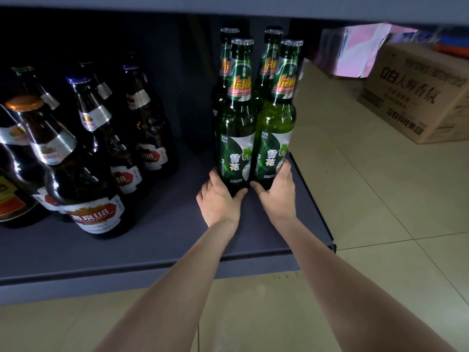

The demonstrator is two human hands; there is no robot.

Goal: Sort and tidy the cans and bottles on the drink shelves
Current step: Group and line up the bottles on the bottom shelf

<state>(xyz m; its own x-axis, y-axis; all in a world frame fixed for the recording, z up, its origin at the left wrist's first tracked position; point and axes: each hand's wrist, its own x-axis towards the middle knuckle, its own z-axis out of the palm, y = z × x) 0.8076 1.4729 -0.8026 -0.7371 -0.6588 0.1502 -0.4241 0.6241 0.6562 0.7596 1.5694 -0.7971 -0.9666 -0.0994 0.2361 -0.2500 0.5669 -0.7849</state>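
Observation:
Several green beer bottles stand upright in two rows at the right end of a dark grey bottom shelf (165,240). My left hand (219,199) wraps the base of the front left green bottle (236,138). My right hand (275,193) wraps the base of the front right green bottle (275,138). Both front bottles touch each other. Two more green bottles (225,62) stand right behind them. Several dark brown bottles (83,174) with white and red labels stand in rows on the left of the shelf.
The shelf's right edge (314,207) ends just beside my right hand. Beyond it lies a beige tiled floor (380,199) with a cardboard box (418,95) and plastic-wrapped packs (355,47). An upper shelf (228,6) overhangs the bottle tops.

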